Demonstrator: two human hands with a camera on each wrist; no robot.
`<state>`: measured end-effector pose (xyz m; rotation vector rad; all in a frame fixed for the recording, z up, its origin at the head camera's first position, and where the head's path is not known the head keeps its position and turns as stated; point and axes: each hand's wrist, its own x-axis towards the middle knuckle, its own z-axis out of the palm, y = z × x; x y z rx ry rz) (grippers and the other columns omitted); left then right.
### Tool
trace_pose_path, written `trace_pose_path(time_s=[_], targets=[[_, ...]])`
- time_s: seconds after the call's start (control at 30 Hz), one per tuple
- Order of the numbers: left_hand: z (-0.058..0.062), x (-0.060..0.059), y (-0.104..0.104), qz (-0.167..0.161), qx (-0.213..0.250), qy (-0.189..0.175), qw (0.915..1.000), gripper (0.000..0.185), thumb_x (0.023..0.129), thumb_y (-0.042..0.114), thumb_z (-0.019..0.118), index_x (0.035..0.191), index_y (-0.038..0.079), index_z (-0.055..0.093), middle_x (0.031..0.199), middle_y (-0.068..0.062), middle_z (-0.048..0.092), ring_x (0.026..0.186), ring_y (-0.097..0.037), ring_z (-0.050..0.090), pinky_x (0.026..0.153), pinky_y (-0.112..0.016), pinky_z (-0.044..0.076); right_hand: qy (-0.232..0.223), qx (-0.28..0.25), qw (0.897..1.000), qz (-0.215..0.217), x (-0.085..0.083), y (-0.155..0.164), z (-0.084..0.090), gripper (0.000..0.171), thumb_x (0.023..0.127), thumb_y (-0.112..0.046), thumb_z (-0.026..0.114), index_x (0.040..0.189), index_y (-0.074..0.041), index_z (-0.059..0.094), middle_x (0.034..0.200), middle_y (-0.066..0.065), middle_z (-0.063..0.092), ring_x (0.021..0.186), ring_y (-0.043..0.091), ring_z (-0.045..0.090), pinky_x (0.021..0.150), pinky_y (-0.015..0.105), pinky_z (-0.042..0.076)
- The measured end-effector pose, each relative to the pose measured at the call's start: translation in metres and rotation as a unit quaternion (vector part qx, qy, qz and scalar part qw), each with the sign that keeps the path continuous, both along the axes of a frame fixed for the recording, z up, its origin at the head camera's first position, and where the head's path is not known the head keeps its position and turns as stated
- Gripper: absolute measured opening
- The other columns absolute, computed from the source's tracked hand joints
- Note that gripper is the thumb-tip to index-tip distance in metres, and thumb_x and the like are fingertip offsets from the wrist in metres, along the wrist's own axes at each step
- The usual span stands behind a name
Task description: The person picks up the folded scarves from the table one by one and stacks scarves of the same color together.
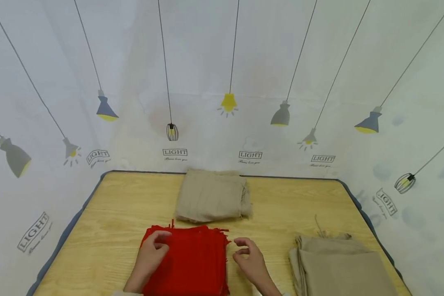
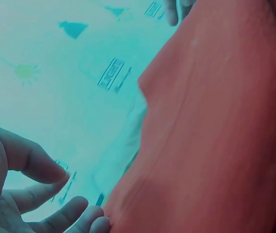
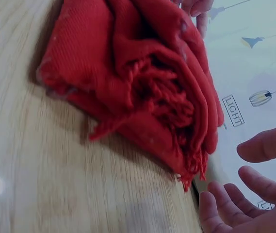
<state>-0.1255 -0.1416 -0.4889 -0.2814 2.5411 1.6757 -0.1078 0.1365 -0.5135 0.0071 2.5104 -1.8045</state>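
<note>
A folded red cloth [image 1: 192,263] with fringed edges lies on the wooden table [image 1: 118,213] at the near middle. My left hand [image 1: 160,241] rests on its far left corner with relaxed fingers. In the left wrist view the left hand [image 2: 55,194] is spread loosely, its fingertips just touching the red cloth [image 2: 215,126]. My right hand [image 1: 241,246] hovers just right of the cloth's fringed side, fingers loosely curled and holding nothing. The right wrist view shows the right hand [image 3: 239,184] open beside the fringe of the red cloth [image 3: 128,73].
A folded beige cloth [image 1: 211,197] lies at the back middle of the table. A stack of beige cloths [image 1: 340,263] sits at the near right. A white curtain printed with lamps [image 1: 229,102] surrounds the table on three sides.
</note>
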Motion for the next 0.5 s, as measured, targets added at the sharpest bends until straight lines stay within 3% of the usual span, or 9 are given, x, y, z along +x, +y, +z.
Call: trace_pose_path(time_s=[0.23, 0.5], targets=[[-0.002, -0.006, 0.029, -0.028, 0.016, -0.029, 0.9991, 0.04, 0.083, 0.001, 0.054, 0.122, 0.0, 0.055, 0.116, -0.019, 0.058, 0.096, -0.026, 0.058, 0.077, -0.037, 0.049, -0.01, 0.004, 1.0, -0.01, 0.0, 0.02, 0.0, 0.038, 0.08, 0.001, 0.062, 0.118, 0.006, 0.056, 0.117, 0.025, 0.056, 0.09, 0.024, 0.063, 0.061, 0.024, 0.048], [-0.002, -0.013, 0.062, -0.066, 0.036, -0.033, 0.9966, 0.048, 0.082, 0.006, 0.057, 0.129, 0.003, 0.05, 0.112, -0.017, 0.058, 0.095, -0.026, 0.058, 0.074, -0.038, 0.05, -0.027, 0.036, 0.998, -0.054, -0.002, 0.048, 0.002, 0.038, 0.083, 0.002, 0.061, 0.12, 0.003, 0.056, 0.119, 0.023, 0.055, 0.093, 0.026, 0.062, 0.064, 0.026, 0.051]])
